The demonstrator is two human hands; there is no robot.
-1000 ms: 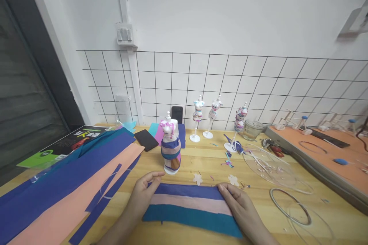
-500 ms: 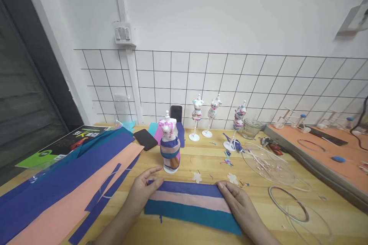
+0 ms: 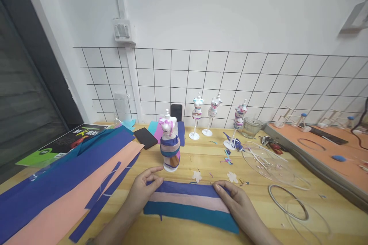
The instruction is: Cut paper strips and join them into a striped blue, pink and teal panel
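Observation:
A striped paper piece point(image 3: 188, 203), with blue, pink and teal bands, lies flat on the wooden table point(image 3: 201, 160) in front of me. My left hand point(image 3: 142, 189) rests on its left end, fingers curled over the top edge. At the right end, my right hand point(image 3: 237, 203) lies on the sheet with its fingers pinching the upper corner. Just behind the piece stands a small mannequin point(image 3: 169, 143) wrapped in the same coloured bands.
Long blue and peach paper sheets point(image 3: 66, 187) cover the table's left. Three small mannequins point(image 3: 212, 116), a phone point(image 3: 145, 138), a glass jar point(image 3: 251, 127), clear plastic discs point(image 3: 264, 162) and wire rings point(image 3: 286, 201) lie behind and right. An orange tray point(image 3: 322, 149) sits far right.
Both hands have pushed the striped piece slightly away from me and the right hand has slid a little leftward along it. The view tilted slightly.

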